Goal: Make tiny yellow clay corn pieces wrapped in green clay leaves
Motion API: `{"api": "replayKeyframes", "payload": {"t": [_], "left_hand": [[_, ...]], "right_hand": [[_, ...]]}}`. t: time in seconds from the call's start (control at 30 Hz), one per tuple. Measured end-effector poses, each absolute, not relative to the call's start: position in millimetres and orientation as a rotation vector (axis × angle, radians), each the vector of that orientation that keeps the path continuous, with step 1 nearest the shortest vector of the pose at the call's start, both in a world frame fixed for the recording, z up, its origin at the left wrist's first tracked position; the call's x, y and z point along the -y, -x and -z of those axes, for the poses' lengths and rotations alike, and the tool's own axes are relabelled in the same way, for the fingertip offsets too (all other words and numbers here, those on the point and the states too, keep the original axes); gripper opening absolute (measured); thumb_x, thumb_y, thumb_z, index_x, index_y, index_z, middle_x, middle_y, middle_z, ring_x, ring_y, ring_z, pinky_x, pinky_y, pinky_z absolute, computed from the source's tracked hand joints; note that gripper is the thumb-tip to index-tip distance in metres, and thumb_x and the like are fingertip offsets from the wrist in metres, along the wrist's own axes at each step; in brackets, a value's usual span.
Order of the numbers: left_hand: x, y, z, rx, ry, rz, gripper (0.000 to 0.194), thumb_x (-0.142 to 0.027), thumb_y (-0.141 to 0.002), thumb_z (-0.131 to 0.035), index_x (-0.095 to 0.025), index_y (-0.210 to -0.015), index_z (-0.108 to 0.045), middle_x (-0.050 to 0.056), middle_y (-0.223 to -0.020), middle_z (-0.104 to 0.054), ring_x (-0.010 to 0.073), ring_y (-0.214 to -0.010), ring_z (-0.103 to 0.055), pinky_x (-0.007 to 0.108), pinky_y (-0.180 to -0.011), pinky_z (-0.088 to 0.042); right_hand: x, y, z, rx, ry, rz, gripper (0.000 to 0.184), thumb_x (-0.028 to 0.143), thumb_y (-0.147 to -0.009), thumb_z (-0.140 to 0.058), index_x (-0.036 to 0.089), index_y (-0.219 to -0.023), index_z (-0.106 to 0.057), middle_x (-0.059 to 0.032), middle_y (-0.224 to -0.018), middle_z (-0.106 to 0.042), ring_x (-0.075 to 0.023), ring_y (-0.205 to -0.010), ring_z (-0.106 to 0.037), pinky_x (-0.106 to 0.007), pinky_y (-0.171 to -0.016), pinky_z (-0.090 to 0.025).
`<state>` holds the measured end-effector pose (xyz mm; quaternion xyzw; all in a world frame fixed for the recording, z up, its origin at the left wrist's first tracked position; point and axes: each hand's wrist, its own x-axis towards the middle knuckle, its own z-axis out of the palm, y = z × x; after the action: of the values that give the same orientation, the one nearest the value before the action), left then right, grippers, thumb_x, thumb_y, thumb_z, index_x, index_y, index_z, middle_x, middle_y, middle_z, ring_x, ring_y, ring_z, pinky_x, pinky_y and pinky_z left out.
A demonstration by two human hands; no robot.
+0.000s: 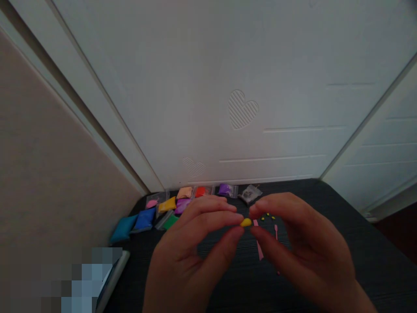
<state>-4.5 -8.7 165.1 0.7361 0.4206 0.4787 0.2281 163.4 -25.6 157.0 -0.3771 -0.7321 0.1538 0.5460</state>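
A small yellow lump of modelling clay (246, 222), rounded and narrowing to one side, is pinched between the thumb and index finger of my left hand (198, 248). Facing it from the other side is my right hand (302, 243), its thumb and index finger apart around the lump's right end; whether they touch it I cannot tell. Behind the right fingers, a pink flat modelling tool (259, 250) and a thinner pink tool (276, 231) lie on the dark table (228, 287). Several tiny yellow-green clay bits (267, 214) lie just beyond the tools.
Bags of coloured clay line the table's back left, among them blue (145, 218), teal (123, 228), yellow (167, 204), red (202, 191) and purple (227, 190). A clear bag (250, 194) lies right of them. A device with a blurred-out screen (114, 280) stands front left. White panels (195, 87) rise behind.
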Motion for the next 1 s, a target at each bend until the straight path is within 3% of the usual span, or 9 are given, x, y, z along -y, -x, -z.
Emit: {"api": "replayKeyframes", "payload": {"t": [0.17,0.47,1.0], "left_hand": [[16.1,-1.6,-165.7,-1.175,-1.941,-1.485,0.016,-0.025,-0.073,-0.059,-0.037,-0.082,-0.063,-0.004,-0.090,-0.064,0.0188,-0.092,-0.058,0.038,-0.089,-0.047],[11.4,2.5,-166.6,-0.976,-2.198,-1.431,0.028,-0.008,-0.068,-0.062,-0.029,-0.087,-0.062,-0.005,-0.091,-0.063,0.0115,-0.091,-0.057,0.024,-0.087,-0.044],[9.5,2.7,-167.8,-0.954,-2.248,-1.468,0.031,-0.006,-0.066,-0.063,-0.026,-0.090,-0.061,-0.003,-0.094,-0.062,0.0133,-0.090,-0.058,0.026,-0.083,-0.046]], "right_hand": [[25.6,-165.8,-158.5,1.723,0.882,-0.387,0.036,0.009,-0.073,-0.058,0.026,-0.105,-0.054,-0.0019,-0.093,-0.060,-0.0153,-0.087,-0.056,-0.028,-0.073,-0.049],[25.7,-167.7,-161.8,1.780,0.774,-0.430,0.034,0.002,-0.070,-0.059,0.019,-0.099,-0.057,-0.0035,-0.090,-0.060,-0.0142,-0.084,-0.057,-0.028,-0.073,-0.048],[26.3,-168.2,-162.1,1.766,0.781,-0.434,0.032,0.000,-0.069,-0.058,0.017,-0.096,-0.059,-0.0045,-0.091,-0.059,-0.0136,-0.082,-0.056,-0.027,-0.072,-0.049]]}}
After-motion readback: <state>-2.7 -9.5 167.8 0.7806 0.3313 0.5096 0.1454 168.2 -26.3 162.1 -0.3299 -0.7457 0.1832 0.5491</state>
